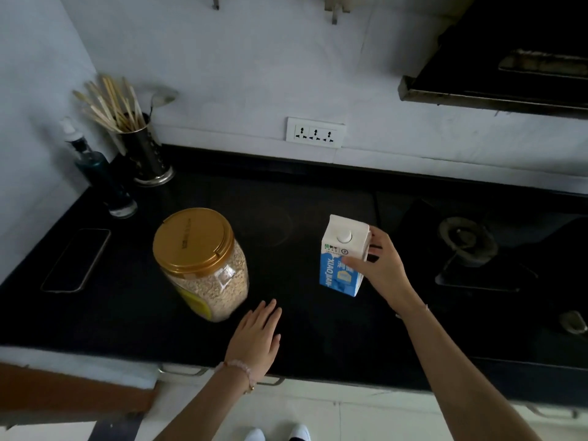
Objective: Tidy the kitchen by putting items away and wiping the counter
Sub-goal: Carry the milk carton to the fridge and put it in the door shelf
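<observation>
A blue-and-white milk carton with a white screw cap stands upright on the black counter, right of centre. My right hand grips its right side, thumb across the front and fingers behind. A clear plastic jar of oats with a gold lid stands left of centre. My left hand lies flat on the counter near the front edge, fingers straight, just right of the jar and not touching it.
A phone lies flat at the left. A dark pump bottle and a metal holder of chopsticks stand in the back left corner. A gas burner sits at the right, under a range hood. A wall socket is behind.
</observation>
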Demonstrator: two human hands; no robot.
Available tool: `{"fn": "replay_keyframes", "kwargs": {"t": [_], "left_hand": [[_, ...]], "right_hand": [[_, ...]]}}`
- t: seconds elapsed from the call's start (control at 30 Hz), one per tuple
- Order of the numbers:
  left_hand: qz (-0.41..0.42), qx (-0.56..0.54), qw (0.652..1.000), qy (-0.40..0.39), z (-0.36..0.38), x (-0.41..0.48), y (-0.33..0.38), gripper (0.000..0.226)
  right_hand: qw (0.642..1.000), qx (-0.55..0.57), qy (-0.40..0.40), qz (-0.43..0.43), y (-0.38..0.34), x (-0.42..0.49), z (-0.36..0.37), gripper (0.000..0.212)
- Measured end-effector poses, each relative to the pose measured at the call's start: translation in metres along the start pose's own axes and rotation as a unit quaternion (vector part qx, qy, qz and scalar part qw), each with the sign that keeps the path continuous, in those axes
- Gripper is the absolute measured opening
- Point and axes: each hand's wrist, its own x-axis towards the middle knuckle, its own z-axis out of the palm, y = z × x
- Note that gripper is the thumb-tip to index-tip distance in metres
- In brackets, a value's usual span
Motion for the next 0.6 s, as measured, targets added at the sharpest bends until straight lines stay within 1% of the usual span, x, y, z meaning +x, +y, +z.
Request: {"fn": "replay_keyframes", "kwargs": {"t": [0.07, 0.1, 0.17, 0.27, 0.37, 0.43, 0.47, 0.5, 0.53, 0.6], "left_hand": [[-0.004, -0.029, 0.999, -0.034, -0.010, 0.001, 0.001, 0.050], [-0.009, -0.043, 0.998, -0.038, -0.017, -0.001, 0.001, 0.048], [-0.027, -0.076, 0.997, -0.020, -0.030, -0.010, 0.000, 0.043], [-0.054, -0.151, 0.987, -0.018, -0.043, -0.032, -0.005, 0.033], [-0.095, -0.235, 0.967, -0.018, -0.035, -0.064, -0.014, 0.027], [-0.139, -0.303, 0.943, -0.006, -0.021, -0.092, -0.017, 0.023], [-0.182, -0.344, 0.921, -0.002, -0.009, -0.107, -0.019, 0.023], [-0.238, -0.387, 0.891, -0.002, 0.006, -0.121, -0.020, 0.024], [-0.307, -0.434, 0.847, -0.007, 0.024, -0.136, -0.021, 0.022], [-0.439, -0.494, 0.750, -0.017, 0.064, -0.166, -0.020, 0.019]], "right_hand": [[1.000, 0.020, 0.016, 0.004, 0.003, -0.028, -0.001, 0.071], [0.999, 0.030, 0.022, 0.007, 0.004, -0.041, 0.000, 0.068], [0.999, 0.041, 0.027, 0.015, 0.004, -0.064, 0.002, 0.062], [0.998, 0.048, 0.026, 0.019, 0.002, -0.089, 0.009, 0.059], [0.998, 0.060, 0.002, 0.014, 0.000, -0.102, 0.021, 0.057], [0.998, 0.053, -0.034, 0.011, -0.002, -0.109, 0.031, 0.056], [0.997, 0.048, -0.055, 0.009, -0.002, -0.111, 0.037, 0.056], [0.996, 0.043, -0.080, 0.005, -0.003, -0.113, 0.042, 0.056], [0.993, 0.040, -0.108, 0.002, -0.003, -0.114, 0.048, 0.057], [0.985, 0.039, -0.169, -0.003, -0.002, -0.115, 0.058, 0.059]]}}
